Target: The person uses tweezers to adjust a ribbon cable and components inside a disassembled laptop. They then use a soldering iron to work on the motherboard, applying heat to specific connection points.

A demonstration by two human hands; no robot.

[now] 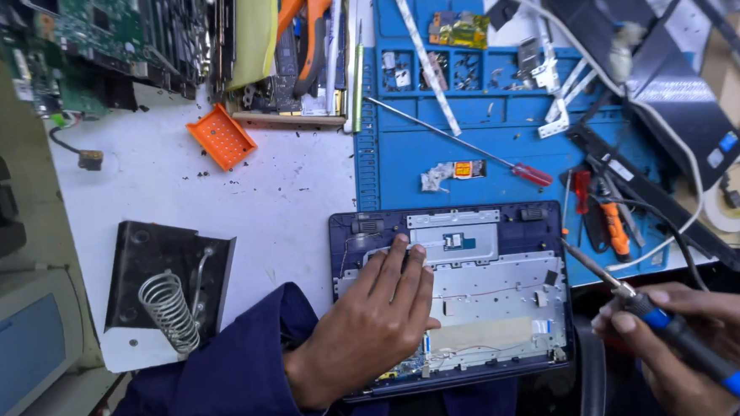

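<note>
An opened laptop base (476, 295), its dark blue shell face-up, lies at the near edge of the surface. The left hand (376, 317) rests flat and unclenched on its left half. The right hand (689, 335), off its right side, grasps a blue-handled soldering iron (645, 307) whose tip angles toward the base's right edge. A blue work mat (434, 145) lies behind.

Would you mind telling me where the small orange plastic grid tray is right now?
In the head view, the small orange plastic grid tray lies upper left on the white bench, left of the blue silicone work mat and above the soldering-iron stand.
</note>
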